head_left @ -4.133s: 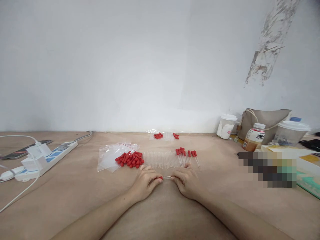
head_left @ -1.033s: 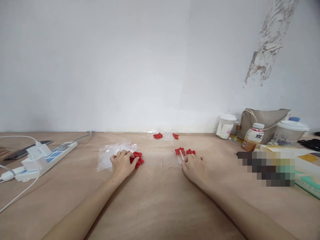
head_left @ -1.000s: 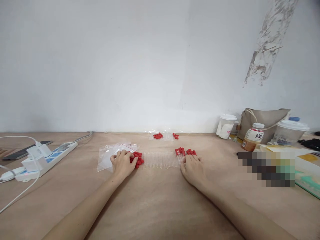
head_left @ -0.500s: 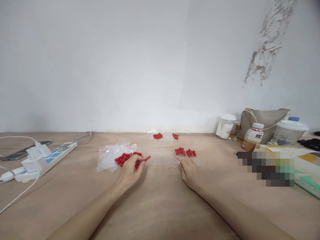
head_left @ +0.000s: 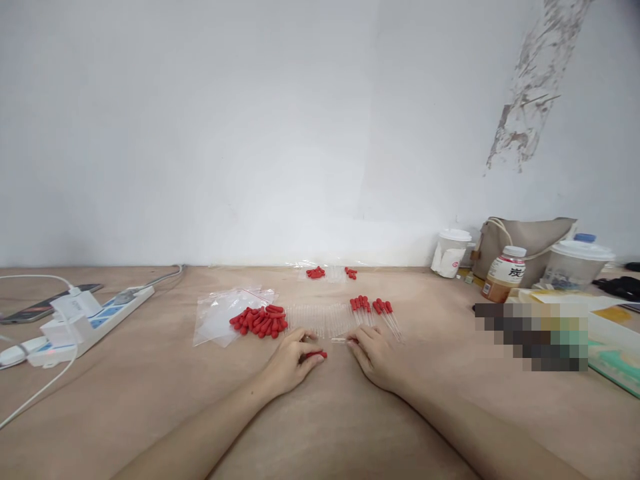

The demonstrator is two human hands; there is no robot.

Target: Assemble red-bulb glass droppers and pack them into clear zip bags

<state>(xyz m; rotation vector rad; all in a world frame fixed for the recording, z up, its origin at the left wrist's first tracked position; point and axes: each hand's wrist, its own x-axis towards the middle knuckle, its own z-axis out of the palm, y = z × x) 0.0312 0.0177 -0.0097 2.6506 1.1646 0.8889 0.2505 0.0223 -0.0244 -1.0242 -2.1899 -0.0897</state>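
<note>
Bulb (head_left: 323, 355), red, lower centre of frame: pinched between thumb and fingers of left hand (head_left: 289, 363), free end poking out rightward | glass tube (head_left: 339, 341): gripped in right hand's fingertips, right hand (head_left: 379, 358) at its right end, tube pointing left, apart from bulb | tube row (head_left: 313, 318) above, mid-frame; bulb pile (head_left: 259, 322) farther left

Wht wall (head_left: 250, 120) behind brn tbl (head_left: 330, 427)
</note>
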